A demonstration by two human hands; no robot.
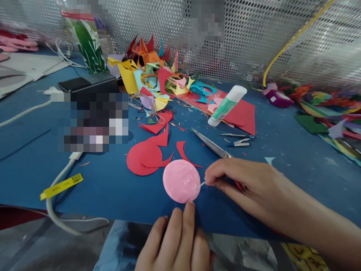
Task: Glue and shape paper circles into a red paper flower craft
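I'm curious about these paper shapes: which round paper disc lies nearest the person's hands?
The pink, round paper disc, just beyond the left hand and beside the right hand; the red, round paper disc lies farther from both.

Left hand (175, 248): on the near side of the pink disc (179, 178), back up, fingers pointing away from the body toward it, slightly bent and close together. One fingertip (190, 209) sits at the disc's near edge; the others stop short of it. Left wrist is out of view. Right hand (254, 180): just right of the disc, back up, forefinger arched, tip meeting the thumb in a fine pinch on a thin white stick (202, 184). Remaining right fingers mostly hidden. Right forearm (318, 220) is bare, slanting in from the near right of the disc, wrist roughly in line with the hand.
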